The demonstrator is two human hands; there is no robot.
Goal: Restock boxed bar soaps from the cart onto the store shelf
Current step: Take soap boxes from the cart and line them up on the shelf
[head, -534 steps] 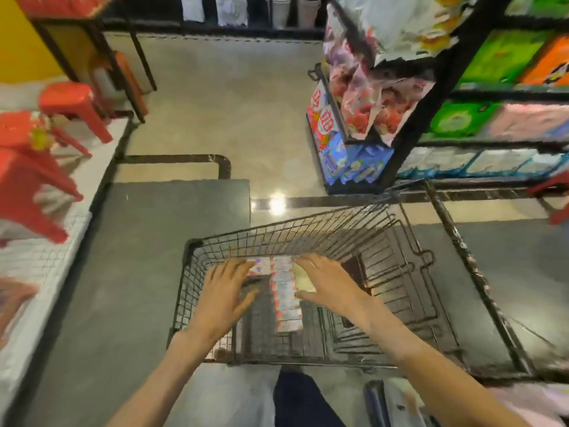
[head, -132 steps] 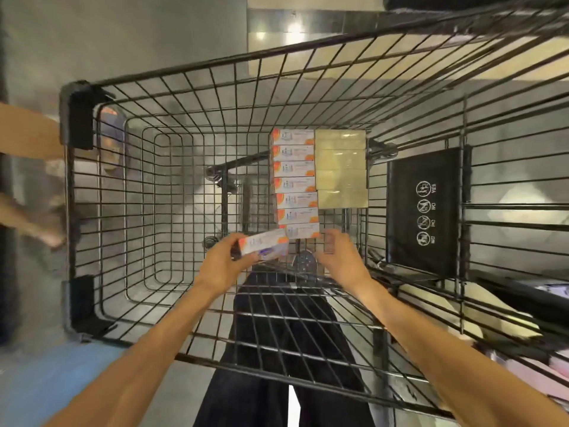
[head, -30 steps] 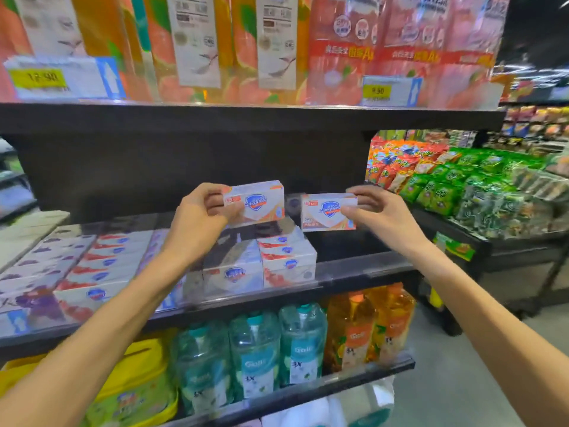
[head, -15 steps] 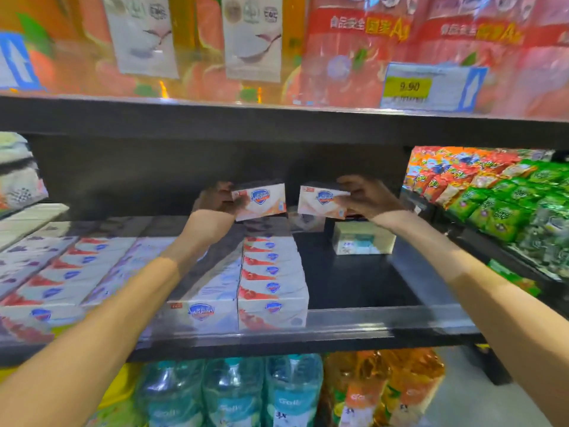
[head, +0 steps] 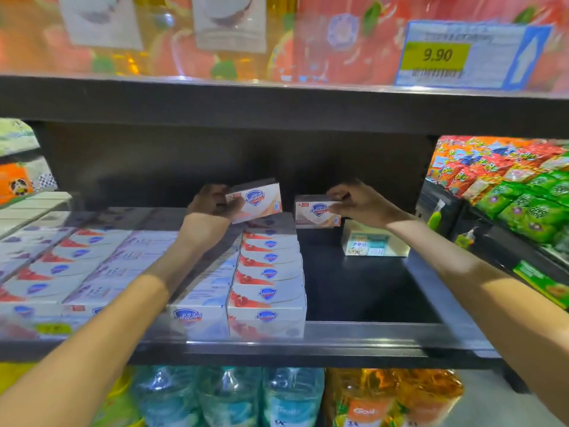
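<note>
Both hands have pushed deeper over the shelf, the left hand gripping one soap box above the stocked row, the right hand pinching another box just right of that row, where a tilted release could topple it.

The shelf is black. On it, the row of soap boxes is white with a red shape and a blue shield emblem. Left of this row, another row of boxes is white with pale blue. The two soap boxes held at the back, one and the other, are white with a peach tint and a blue shield. Right of them, a small box is cream and teal. Above, the price tag is yellow on a blue frame.
</note>
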